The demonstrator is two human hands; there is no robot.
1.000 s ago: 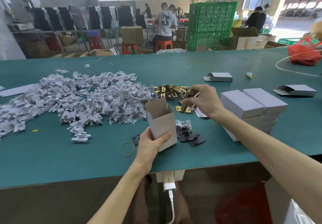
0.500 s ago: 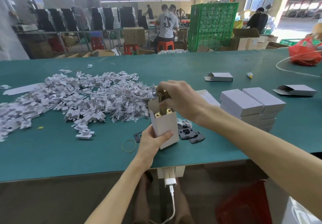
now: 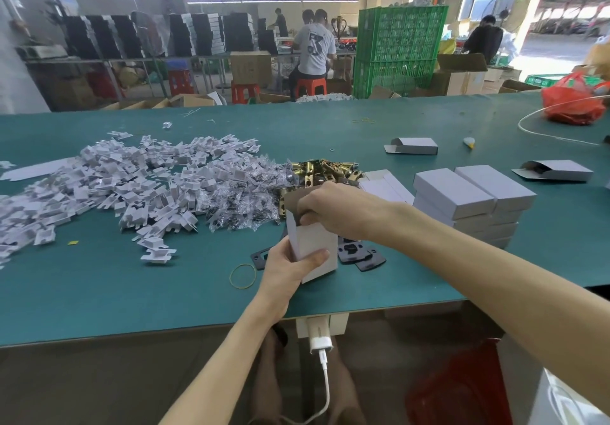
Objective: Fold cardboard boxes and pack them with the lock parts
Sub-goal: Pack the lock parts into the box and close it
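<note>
While our left hand (image 3: 290, 266) grasps the open box (image 3: 317, 243) upright at the near middle of the table (image 3: 132, 292), our right hand (image 3: 340, 210) curls over its mouth; whether it grips a part, we cannot tell. Packing is under way, we judge; next, withdraw cleanly, then close it up.

You're in a factory packing hall: a long green table (image 3: 132, 292) heaped with parts (image 3: 325, 167), and beyond the table, stacked crates (image 3: 399, 48), cartons (image 3: 251, 68) and workers (image 3: 313, 48) on stools (image 3: 310, 86).
</note>
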